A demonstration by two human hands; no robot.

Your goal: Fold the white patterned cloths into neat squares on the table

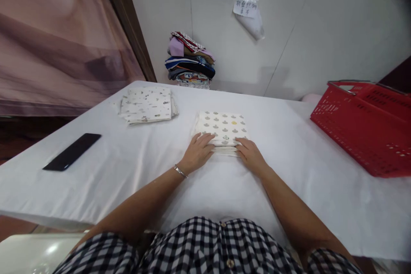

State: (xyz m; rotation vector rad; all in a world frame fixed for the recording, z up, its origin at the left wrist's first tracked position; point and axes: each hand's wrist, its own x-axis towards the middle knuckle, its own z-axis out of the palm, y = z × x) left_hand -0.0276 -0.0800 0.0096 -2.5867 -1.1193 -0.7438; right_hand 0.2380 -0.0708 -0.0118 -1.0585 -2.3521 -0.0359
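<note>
The folded white cotton cloth with small grey leaf-like motifs and a yellow one point(221, 127) lies flat under the fingers, on the worktop covered with white fabric point(154, 188). The left hand point(197, 152), with a silver-coloured metal bracelet point(180, 171) at its wrist, rests at the near left corner of the cloth, its fingers a little spread; the right hand point(252, 156) rests at the near right corner, its fingers reaching inward over the top. On both sides the lower fingers come to the near edge, where several layers show, but I cannot tell whether they pinch these layers or only press on them. This hold at two corners probably serves to keep the layers even, and the cloth lies directly before the body, perhaps so that both arms reach it equally. Beyond the left fingers, farther to the left, a pile of folded white cloth with small grey and dark prints point(149, 103) sits apart, maybe to avoid mixing. Nearer on that side, a flat black rectangular phone-like object point(73, 152) lies well away from the fingers, seemingly so that it does not disturb them. Well to the right of the right fingers, a red perforated plastic basket with metal handles point(362, 126) stands, possibly for keeping it within reach.
</note>
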